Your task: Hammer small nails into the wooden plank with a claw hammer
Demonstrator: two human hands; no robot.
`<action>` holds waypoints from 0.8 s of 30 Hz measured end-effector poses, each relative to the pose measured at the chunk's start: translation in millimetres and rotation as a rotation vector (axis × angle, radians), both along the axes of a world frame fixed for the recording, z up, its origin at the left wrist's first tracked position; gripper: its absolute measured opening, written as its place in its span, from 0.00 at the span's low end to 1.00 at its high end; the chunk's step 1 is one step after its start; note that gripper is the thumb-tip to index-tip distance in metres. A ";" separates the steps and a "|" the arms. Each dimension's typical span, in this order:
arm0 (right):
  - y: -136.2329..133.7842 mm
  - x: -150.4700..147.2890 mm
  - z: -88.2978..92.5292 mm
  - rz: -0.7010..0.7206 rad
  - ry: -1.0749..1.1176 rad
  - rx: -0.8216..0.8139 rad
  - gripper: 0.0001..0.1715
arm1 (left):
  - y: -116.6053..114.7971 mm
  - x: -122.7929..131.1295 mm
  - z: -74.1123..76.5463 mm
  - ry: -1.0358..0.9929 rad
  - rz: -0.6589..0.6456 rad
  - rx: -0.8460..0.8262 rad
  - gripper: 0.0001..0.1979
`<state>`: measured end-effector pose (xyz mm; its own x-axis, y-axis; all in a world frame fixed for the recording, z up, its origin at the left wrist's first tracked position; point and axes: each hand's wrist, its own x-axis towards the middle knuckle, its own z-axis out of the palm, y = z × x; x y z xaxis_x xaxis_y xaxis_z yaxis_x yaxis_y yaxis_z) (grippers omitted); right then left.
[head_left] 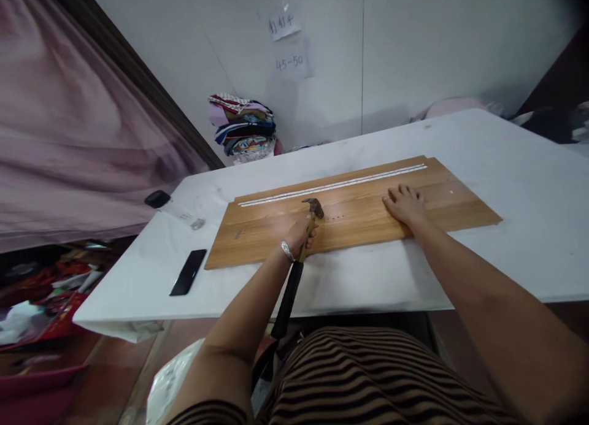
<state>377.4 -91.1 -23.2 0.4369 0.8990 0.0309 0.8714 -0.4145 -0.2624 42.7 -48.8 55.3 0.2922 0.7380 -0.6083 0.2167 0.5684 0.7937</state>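
My left hand [299,232] is closed round the upper shaft of a claw hammer [288,296], close below its metal head. The black grip slants down toward my body, past the table's front edge. Under the hammer lies a wood-grain board [257,229], with a row of small dark dots beside the hammer head; whether they are nails or holes I cannot tell. My right hand [407,205] rests palm down on the board's right part, fingers spread, holding nothing. Two thin white strips [334,186] run along the board's far side.
The board lies on a white-covered table [519,167]. To its left are a black phone [188,272] and a clear container with a black lid [157,199]. Folded clothes [243,127] are stacked by the wall. A pink curtain [87,118] hangs at the left.
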 end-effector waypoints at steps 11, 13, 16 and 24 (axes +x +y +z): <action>0.6 2.0 -5.1 0.003 0.000 0.026 0.33 | -0.5 1.7 2.0 -0.007 0.000 0.001 0.21; 0.9 2.4 -5.4 0.001 0.000 0.025 0.33 | -1.4 2.7 2.2 0.003 0.005 -0.010 0.21; 1.4 2.4 -5.5 -0.006 -0.003 0.026 0.32 | -2.9 4.0 2.7 0.023 0.019 -0.033 0.21; 0.8 1.5 -3.9 -0.017 -0.001 0.015 0.33 | -1.2 2.3 1.8 0.007 0.029 -0.022 0.21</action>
<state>378.9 -90.3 -27.0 0.4521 0.8908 0.0450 0.8645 -0.4253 -0.2678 45.0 -50.0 57.2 0.2661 0.7323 -0.6269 0.2055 0.5923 0.7791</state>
